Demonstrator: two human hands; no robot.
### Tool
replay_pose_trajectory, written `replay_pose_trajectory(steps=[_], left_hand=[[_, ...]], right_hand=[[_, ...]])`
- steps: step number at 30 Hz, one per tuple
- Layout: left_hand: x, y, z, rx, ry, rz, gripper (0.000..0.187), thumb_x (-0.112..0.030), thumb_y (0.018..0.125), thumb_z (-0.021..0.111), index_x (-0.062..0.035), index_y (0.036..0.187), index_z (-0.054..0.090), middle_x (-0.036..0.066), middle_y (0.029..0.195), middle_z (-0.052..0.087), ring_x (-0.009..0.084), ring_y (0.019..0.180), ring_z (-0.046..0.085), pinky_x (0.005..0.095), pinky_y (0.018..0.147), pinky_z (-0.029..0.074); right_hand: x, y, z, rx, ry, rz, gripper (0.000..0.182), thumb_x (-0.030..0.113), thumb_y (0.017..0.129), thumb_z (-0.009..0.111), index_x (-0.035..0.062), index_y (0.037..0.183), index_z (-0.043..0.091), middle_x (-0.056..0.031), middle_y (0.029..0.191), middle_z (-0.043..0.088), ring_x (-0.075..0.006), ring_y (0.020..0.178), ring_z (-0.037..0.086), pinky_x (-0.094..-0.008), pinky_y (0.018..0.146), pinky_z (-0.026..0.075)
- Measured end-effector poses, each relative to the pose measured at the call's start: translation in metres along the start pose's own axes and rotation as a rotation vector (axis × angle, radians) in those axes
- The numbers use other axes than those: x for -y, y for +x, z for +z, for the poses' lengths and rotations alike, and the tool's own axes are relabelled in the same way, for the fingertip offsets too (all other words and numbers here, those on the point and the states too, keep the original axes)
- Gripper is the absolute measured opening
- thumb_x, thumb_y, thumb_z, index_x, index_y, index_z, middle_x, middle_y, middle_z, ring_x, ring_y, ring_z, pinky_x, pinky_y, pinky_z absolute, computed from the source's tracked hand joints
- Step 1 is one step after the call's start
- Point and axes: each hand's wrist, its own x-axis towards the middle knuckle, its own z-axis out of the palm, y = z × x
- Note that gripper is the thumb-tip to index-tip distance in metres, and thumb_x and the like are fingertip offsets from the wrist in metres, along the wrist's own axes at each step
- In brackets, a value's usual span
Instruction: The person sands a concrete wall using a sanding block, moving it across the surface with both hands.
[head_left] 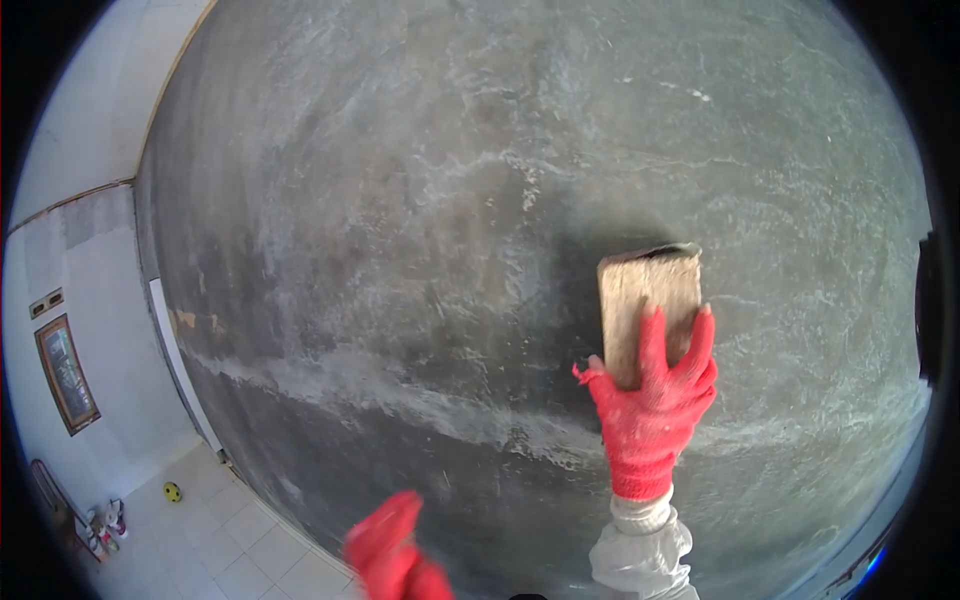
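My right hand (655, 415), in a red glove with bare fingertips, grips a pale wooden block (632, 300) and holds it flat against the grey wall (400, 220). Along the block's top edge shows a thin, dark, curled layer. Two fingers stretch up over its face and the thumb lies at its left side. Low in the view, left of the block and apart from it, is my left hand (395, 550) in a red glove. It is blurred, and its fingers cannot be made out clearly.
At the far left stand a white wall (120, 330) and a framed picture (68, 373). Below them a yellow ball (172, 492) and several small items (108, 525) lie on the tiled floor (225, 540). A pale streak crosses the lower grey wall.
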Motion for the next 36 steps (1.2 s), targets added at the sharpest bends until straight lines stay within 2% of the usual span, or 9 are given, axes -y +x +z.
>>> replay_pose_trajectory(steps=[1, 4, 8, 13, 20, 26, 29, 32, 36], left_hand=[[0.011, -0.007, -0.004, 0.013, 0.710, -0.255, 0.037, -0.013, 0.096, 0.060, -0.0038, 0.132, 0.056, 0.014, 0.125, 0.062, 0.0279, 0.107, 0.063, 0.0395, 0.092, 0.050], [0.043, -0.045, 0.013, -0.043, 0.398, -0.595, 0.041, -0.002, 0.084, 0.065, -0.0028, 0.125, 0.060, 0.015, 0.124, 0.061, 0.0312, 0.110, 0.061, 0.0398, 0.098, 0.046], [0.030, -0.056, 0.016, 0.044, 0.434, -0.542, 0.033, -0.008, 0.094, 0.062, -0.0021, 0.126, 0.060, 0.014, 0.118, 0.064, 0.0307, 0.105, 0.063, 0.0371, 0.091, 0.050], [0.027, -0.058, 0.013, 0.325, 0.224, -1.094, 0.039, -0.006, 0.086, 0.067, -0.0064, 0.125, 0.062, 0.013, 0.121, 0.063, 0.0294, 0.106, 0.063, 0.0373, 0.094, 0.048], [0.036, -0.079, 0.024, 0.367, 0.295, -0.777, 0.030, -0.014, 0.094, 0.063, -0.0038, 0.122, 0.062, 0.016, 0.115, 0.064, 0.0327, 0.101, 0.063, 0.0370, 0.086, 0.050], [0.034, -0.084, 0.037, 0.507, 0.227, -0.997, 0.039, -0.011, 0.087, 0.070, -0.0076, 0.125, 0.062, 0.014, 0.120, 0.064, 0.0286, 0.108, 0.062, 0.0361, 0.092, 0.050], [0.032, -0.086, 0.037, 0.453, 0.203, -0.822, 0.037, -0.015, 0.094, 0.064, -0.0050, 0.129, 0.057, 0.017, 0.121, 0.061, 0.0332, 0.106, 0.061, 0.0391, 0.090, 0.049], [0.030, -0.058, 0.045, 0.414, 0.298, -0.713, 0.038, -0.017, 0.094, 0.064, -0.0054, 0.130, 0.057, 0.019, 0.122, 0.061, 0.0316, 0.113, 0.059, 0.0408, 0.095, 0.047], [0.033, -0.044, 0.053, 0.465, 0.248, -0.862, 0.042, -0.019, 0.088, 0.071, -0.0106, 0.128, 0.061, 0.016, 0.123, 0.062, 0.0299, 0.115, 0.061, 0.0379, 0.098, 0.047]], right_hand=[[0.000, 0.000, 0.001, 0.004, -0.008, 0.001, 0.093, 0.029, 0.052, 0.089, 0.0250, 0.137, 0.053, -0.0263, 0.147, 0.036, -0.0434, 0.117, 0.048, -0.0505, 0.092, 0.044], [-0.014, -0.049, -0.003, 0.061, -0.032, -0.042, 0.094, 0.037, 0.050, 0.089, 0.0265, 0.137, 0.054, -0.0253, 0.148, 0.037, -0.0454, 0.117, 0.047, -0.0525, 0.090, 0.044], [-0.056, -0.211, -0.011, 0.234, -0.060, -0.231, 0.093, 0.053, 0.051, 0.087, 0.0305, 0.134, 0.054, -0.0259, 0.144, 0.038, -0.0473, 0.117, 0.046, -0.0562, 0.090, 0.041], [-0.039, -0.171, -0.015, 0.282, -0.034, -0.146, 0.094, 0.049, 0.046, 0.090, 0.0303, 0.132, 0.055, -0.0247, 0.142, 0.040, -0.0472, 0.117, 0.047, -0.0555, 0.090, 0.041], [-0.013, -0.035, -0.003, 0.015, 0.005, -0.019, 0.095, 0.042, 0.049, 0.090, 0.0275, 0.136, 0.053, -0.0245, 0.144, 0.039, -0.0439, 0.113, 0.049, -0.0510, 0.088, 0.044], [-0.070, -0.233, -0.026, 0.297, -0.128, -0.200, 0.084, 0.058, 0.052, 0.086, 0.0289, 0.126, 0.057, -0.0236, 0.138, 0.040, -0.0456, 0.116, 0.046, -0.0543, 0.088, 0.043], [-0.071, -0.208, -0.027, 0.319, -0.032, -0.198, 0.086, 0.058, 0.052, 0.085, 0.0303, 0.128, 0.057, -0.0235, 0.139, 0.041, -0.0446, 0.114, 0.048, -0.0538, 0.088, 0.043], [-0.034, -0.043, -0.025, 0.260, -0.012, -0.179, 0.092, 0.051, 0.050, 0.087, 0.0264, 0.133, 0.055, -0.0260, 0.143, 0.040, -0.0451, 0.112, 0.050, -0.0526, 0.088, 0.045], [-0.013, 0.151, -0.004, -0.170, -0.081, -0.127, 0.077, 0.044, 0.060, 0.085, 0.0162, 0.126, 0.058, -0.0218, 0.143, 0.042, -0.0424, 0.098, 0.060, -0.0499, 0.080, 0.053]])
